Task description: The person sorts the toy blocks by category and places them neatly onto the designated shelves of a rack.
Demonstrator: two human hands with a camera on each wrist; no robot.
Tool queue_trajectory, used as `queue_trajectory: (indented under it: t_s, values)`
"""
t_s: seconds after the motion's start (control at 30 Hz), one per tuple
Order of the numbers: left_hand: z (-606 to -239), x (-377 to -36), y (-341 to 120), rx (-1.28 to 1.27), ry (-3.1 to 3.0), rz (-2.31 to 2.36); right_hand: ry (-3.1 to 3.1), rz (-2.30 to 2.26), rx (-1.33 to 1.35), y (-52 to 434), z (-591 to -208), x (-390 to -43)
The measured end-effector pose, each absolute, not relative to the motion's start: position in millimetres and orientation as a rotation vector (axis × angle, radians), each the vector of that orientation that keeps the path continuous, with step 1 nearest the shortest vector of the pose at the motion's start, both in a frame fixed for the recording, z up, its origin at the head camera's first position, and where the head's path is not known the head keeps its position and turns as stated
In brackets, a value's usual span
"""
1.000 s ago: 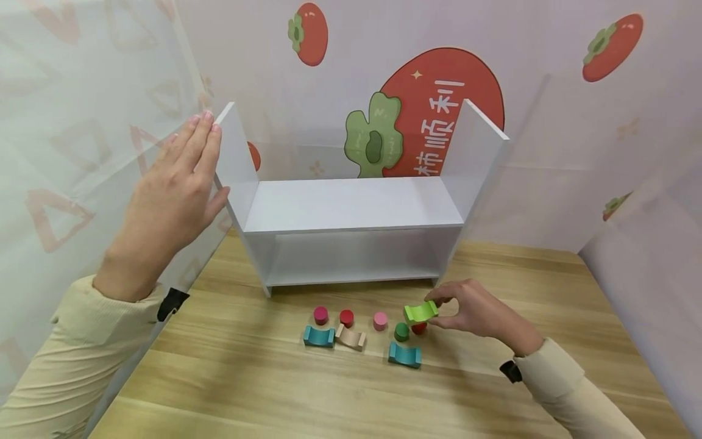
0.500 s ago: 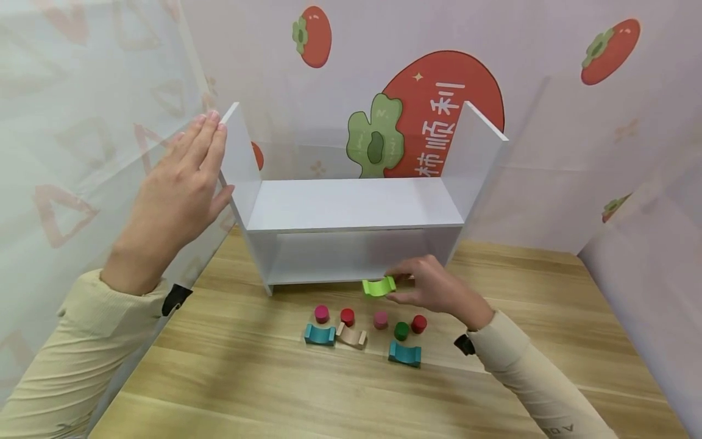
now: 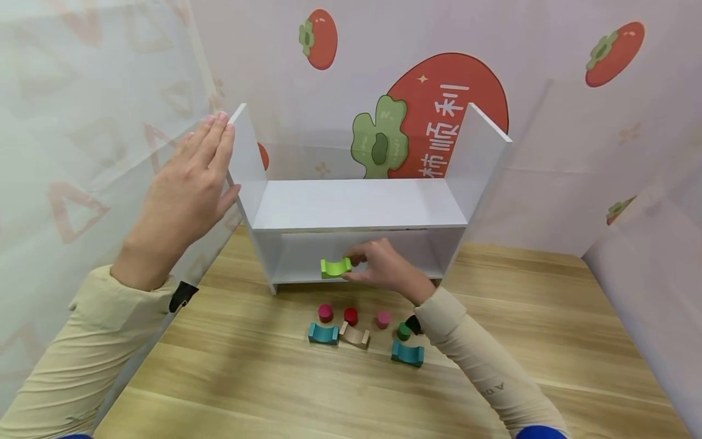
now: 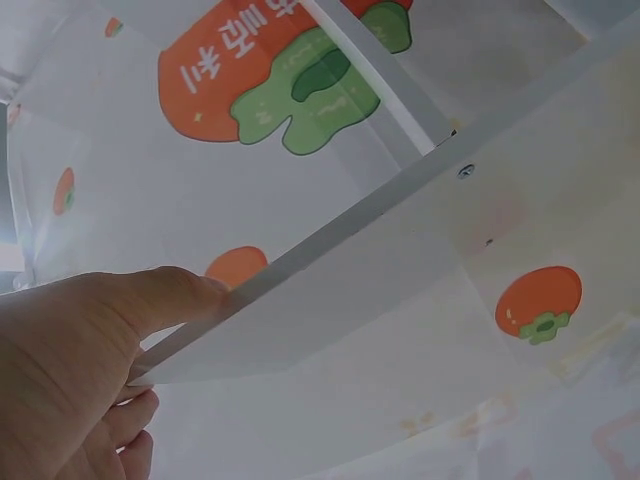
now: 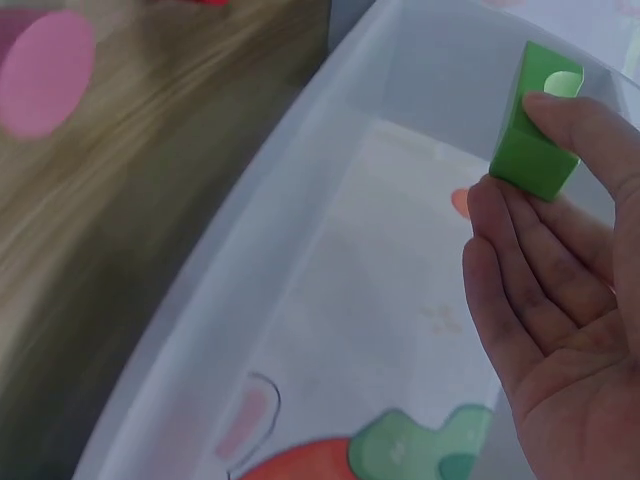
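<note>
- The lime-green arch block (image 3: 336,267) sits pinched in the right hand (image 3: 384,268), thumb on one side and fingers on the other, right at the mouth of the white shelf's (image 3: 356,204) lower compartment.
- The left hand (image 3: 183,198) is spread flat, fingers straight, pressing on the outside of the shelf's left side panel, thumb on its front edge.
- On the wooden surface (image 3: 247,378) just below the right wrist: pink cylinder (image 3: 382,319), green cylinder (image 3: 404,331), teal arch (image 3: 407,353).
- A bit further left: red cylinder (image 3: 351,316), magenta cylinder (image 3: 326,313), beige arch (image 3: 354,335), another teal arch (image 3: 322,333).
</note>
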State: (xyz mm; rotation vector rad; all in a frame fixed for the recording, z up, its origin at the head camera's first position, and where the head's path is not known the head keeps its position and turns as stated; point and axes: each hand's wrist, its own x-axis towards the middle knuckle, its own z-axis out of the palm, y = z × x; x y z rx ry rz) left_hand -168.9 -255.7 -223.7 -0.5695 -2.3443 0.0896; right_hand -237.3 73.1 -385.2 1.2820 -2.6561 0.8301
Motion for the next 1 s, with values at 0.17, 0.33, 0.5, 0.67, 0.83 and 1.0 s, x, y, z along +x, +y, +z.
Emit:
queue_trajectory:
  t_s: [0.17,0.33,0.5,0.67,0.83,1.0]
  values:
    - [-224,-170,-256,-0.563,-2.346,0.093,-2.689,0.91,1.269,48,-393,-242]
    - [-223,-170,-257,-0.559,-2.355,0.097,-2.744,0.934,1.214,22,-401,-244]
    - [-223,-171,-257,-0.557,-2.36,0.1,-2.756,0.98,1.202,-3,-410,-245]
    - [-224,-170,-258,-0.554,-2.365,0.099,-2.753,0.971,1.18,-25,-421,-247]
    - [-224,-171,-257,-0.564,-2.358,0.093,-2.787,0.927,1.116,-38,-430,-247]
    - [-225,-172,-257,-0.569,-2.358,0.092,-2.831,0.881,1.044,-44,-435,-246]
